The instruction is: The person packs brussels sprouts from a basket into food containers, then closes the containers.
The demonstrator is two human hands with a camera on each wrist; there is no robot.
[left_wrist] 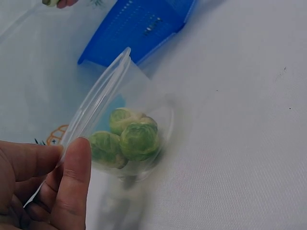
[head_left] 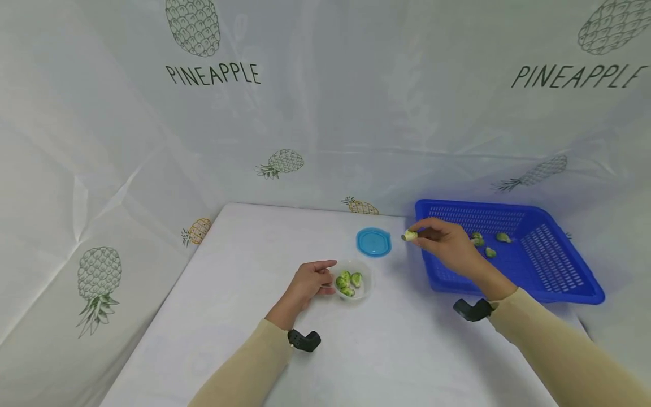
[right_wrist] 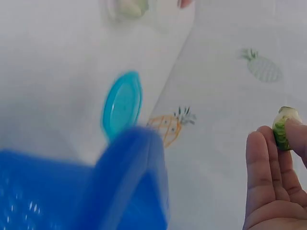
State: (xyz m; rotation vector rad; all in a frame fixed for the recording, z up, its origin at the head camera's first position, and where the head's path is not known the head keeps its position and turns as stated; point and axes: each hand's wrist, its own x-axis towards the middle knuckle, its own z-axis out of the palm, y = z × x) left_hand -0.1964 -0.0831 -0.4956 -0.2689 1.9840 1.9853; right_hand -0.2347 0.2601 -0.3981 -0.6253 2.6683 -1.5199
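White surface (head_left: 218, 328), head view; pineapple-print sheeting (head_left: 356, 107) past far edge, blue basket (head_left: 554, 260) at far right corner. Left wrist: left hand (left_wrist: 53, 191) pinches clear tub (left_wrist: 146, 88) of sprouts (left_wrist: 139, 141), mid-surface. Right wrist: right hand (right_wrist: 278, 187) pinches another sprout (right_wrist: 281, 132), raised beside basket.

Soft, even light fills the head view, with pale sheen on the plastic sheet (head_left: 351, 113) and faint shadows across the bench (head_left: 396, 350). Wrist views look greyer; the right blurs the basket (right_wrist: 122, 167) and lid (right_wrist: 122, 106).
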